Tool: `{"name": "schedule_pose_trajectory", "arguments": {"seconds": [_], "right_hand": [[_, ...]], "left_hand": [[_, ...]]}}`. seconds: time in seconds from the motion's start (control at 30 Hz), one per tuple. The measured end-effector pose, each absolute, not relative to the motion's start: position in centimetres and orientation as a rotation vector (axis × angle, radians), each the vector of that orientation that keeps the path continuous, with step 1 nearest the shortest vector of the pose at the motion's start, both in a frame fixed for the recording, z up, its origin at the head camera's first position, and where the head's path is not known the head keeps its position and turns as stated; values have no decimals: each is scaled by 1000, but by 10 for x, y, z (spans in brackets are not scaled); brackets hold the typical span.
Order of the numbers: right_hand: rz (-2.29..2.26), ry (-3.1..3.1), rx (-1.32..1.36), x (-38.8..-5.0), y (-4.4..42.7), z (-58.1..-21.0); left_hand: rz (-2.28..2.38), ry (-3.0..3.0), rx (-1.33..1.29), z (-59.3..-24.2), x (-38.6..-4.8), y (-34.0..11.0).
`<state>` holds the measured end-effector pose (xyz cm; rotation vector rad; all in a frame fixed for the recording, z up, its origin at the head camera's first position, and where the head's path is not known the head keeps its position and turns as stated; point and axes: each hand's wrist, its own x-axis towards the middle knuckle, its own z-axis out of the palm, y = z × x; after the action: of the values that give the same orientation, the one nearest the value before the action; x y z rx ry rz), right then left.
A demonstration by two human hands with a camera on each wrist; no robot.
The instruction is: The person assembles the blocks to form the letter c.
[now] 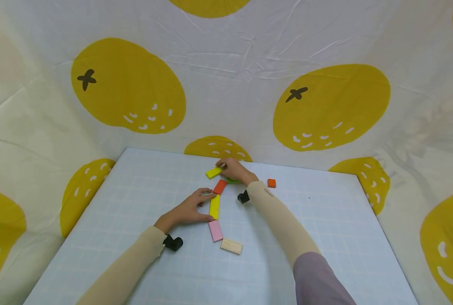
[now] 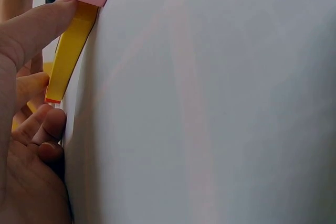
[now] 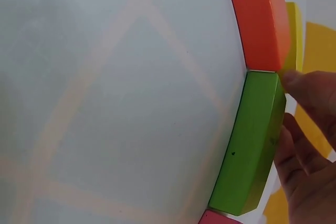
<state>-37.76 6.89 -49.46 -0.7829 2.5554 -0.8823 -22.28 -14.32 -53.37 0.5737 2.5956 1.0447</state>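
Note:
A yellow block [image 1: 214, 207] lies flat on the table between a pink block [image 1: 216, 231] and a red-orange block [image 1: 220, 187]. My left hand [image 1: 190, 207] holds this yellow block by its ends; in the left wrist view the thumb [image 2: 39, 30] touches it beside the pink block. Farther back, my right hand [image 1: 235, 168] pinches the right end of another yellow block [image 1: 213, 172]. Under the right hand sits a green block [image 3: 249, 140], partly hidden in the head view, its end meeting the red-orange block. The right wrist view shows a sliver of a reddish-pink block [image 3: 218, 217] at its bottom edge.
A plain wooden block [image 1: 231, 246] lies nearest me, at a corner of the pink block. Right of the right wrist sits a small orange block [image 1: 272, 183]. The pale checked table [image 1: 318, 250] ends at a fruit-print cloth [image 1: 230, 97], which hangs behind and at both sides.

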Motion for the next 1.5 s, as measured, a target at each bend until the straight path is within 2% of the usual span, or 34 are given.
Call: {"name": "schedule_pose_trajectory", "arguments": {"seconds": [0.63,0.97,1.5], "right_hand": [[-843,2585,-781,-376,74,-494],[-919,2584,-818,-372,85,-481],[-1105,2650,-895,-333,126,-474]], "left_hand": [[1038,2611,592,-537,-224,-142],[1017,2618,606,-534,-223,-144],[1019,2620,590,-532,-223,-144]]}}
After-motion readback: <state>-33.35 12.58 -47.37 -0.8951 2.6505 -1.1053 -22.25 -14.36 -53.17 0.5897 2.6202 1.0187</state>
